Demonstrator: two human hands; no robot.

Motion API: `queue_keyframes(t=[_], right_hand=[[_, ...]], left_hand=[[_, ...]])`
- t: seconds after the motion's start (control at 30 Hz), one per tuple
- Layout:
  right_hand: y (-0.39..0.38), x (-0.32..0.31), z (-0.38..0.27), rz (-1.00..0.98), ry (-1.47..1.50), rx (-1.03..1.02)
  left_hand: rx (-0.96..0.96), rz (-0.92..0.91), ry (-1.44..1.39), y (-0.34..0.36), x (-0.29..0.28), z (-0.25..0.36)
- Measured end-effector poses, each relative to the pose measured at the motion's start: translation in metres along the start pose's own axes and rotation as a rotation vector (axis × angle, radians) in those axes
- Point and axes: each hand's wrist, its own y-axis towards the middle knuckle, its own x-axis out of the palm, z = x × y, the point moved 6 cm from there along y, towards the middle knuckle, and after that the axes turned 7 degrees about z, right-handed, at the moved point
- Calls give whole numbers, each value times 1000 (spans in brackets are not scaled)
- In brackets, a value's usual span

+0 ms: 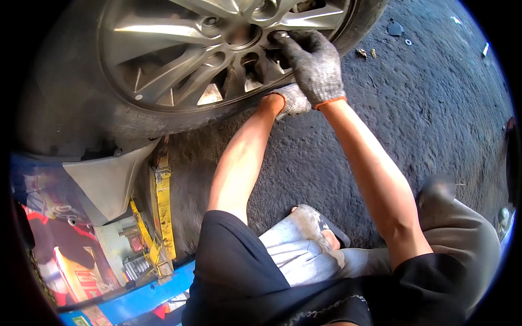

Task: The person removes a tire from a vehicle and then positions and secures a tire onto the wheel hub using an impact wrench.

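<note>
A silver multi-spoke alloy wheel (182,73) with a black tire (62,92) fills the upper left. My right hand (312,65), in a grey knit glove with an orange cuff, has its thumb and fingers closed at a lug hole right of the hub, around what looks like a small silver fastener (283,35). Lower and to the left, my left hand (291,100), gloved alike, is against the bottom of the tire; its fingers are mostly hidden by the tire and my right hand.
A yellow jack-like metal support (162,212) stands below a grey body panel (100,185), beside a blue metal edge (130,285) and colourful boxes (73,271). Small debris (395,28) lies on rough dark pavement (424,108). My sandaled foot (331,236) rests below.
</note>
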Motion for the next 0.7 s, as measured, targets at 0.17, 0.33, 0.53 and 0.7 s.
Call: queue_keyframes(t=[0.17, 0.33, 0.53, 0.7], right_hand=[[1, 2, -9, 142, -92, -74], [-5, 15, -9, 159, 13, -11], [-3, 18, 3, 151, -94, 74], [5, 16, -10, 41, -304, -49]], left_hand=[[58, 260, -75, 2, -22, 3], [83, 475, -126, -2, -36, 0], [113, 529, -127, 6, -39, 5], [80, 42, 53, 6, 1, -3]])
